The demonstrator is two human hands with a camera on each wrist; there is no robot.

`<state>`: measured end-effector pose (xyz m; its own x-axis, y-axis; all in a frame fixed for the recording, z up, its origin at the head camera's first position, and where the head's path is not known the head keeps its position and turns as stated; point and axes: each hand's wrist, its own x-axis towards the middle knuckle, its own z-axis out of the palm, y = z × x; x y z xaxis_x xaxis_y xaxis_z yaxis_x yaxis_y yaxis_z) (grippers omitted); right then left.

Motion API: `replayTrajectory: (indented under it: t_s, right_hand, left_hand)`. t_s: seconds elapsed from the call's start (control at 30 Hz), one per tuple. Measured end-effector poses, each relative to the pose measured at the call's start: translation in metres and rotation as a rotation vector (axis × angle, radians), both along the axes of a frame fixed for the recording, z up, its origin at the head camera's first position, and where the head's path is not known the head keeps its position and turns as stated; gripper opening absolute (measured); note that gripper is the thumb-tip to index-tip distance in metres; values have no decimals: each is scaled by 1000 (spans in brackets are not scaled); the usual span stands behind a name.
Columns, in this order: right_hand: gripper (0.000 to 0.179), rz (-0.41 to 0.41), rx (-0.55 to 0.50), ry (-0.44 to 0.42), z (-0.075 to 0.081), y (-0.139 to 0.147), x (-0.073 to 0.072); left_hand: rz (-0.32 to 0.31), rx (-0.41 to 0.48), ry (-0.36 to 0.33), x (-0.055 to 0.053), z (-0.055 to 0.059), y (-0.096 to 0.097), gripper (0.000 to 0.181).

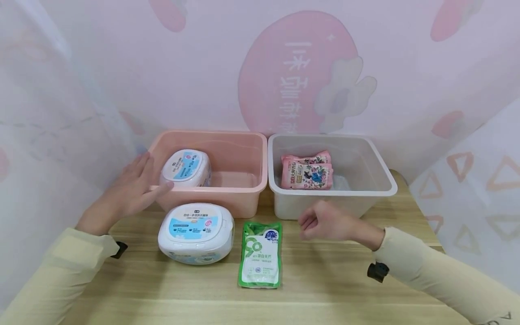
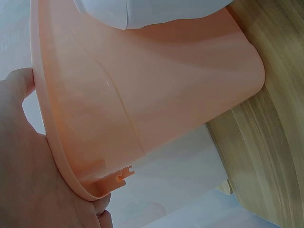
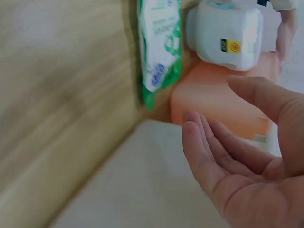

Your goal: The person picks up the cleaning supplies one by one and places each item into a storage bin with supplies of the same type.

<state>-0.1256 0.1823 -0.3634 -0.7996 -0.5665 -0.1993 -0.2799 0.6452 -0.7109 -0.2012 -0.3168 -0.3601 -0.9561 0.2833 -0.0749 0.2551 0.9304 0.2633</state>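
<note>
My left hand [image 1: 127, 187] rests on the left corner of a pink plastic bin [image 1: 221, 192], fingers along its side rim and thumb at its front rim. In the left wrist view, the palm lies against the bin's edge. A white tub with a blue label [image 1: 185, 166] sits tilted inside this bin. In front stands a similar white tub [image 1: 197, 250]. Beside it, a green and white pouch [image 1: 261, 257] lies flat on the table. My right hand [image 1: 327, 222] hovers before the grey-white bin [image 1: 357, 193], fingers loosely bent and holding nothing, thumb apart in the right wrist view.
Pink floral packets [image 1: 307, 176] lie inside the grey-white bin at its left. Both bins stand side by side on the wooden table [image 1: 325, 289], close to a pale printed backdrop [image 1: 195, 81].
</note>
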Motion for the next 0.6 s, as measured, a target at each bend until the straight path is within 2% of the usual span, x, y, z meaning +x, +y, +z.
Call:
replayTrajectory:
  t_s: [0.3, 0.4, 0.6]
  right_hand:
    - [27, -85, -37, -133, -49, -8, -1]
    - [25, -109, -40, -177, -59, -13, 1]
    - [18, -170, -102, -321, -76, -23, 6]
  left_hand:
    - [-3, 12, 2, 1, 3, 1, 107]
    - [-1, 13, 2, 0, 3, 1, 106]
    - [-8, -1, 7, 0, 2, 2, 105]
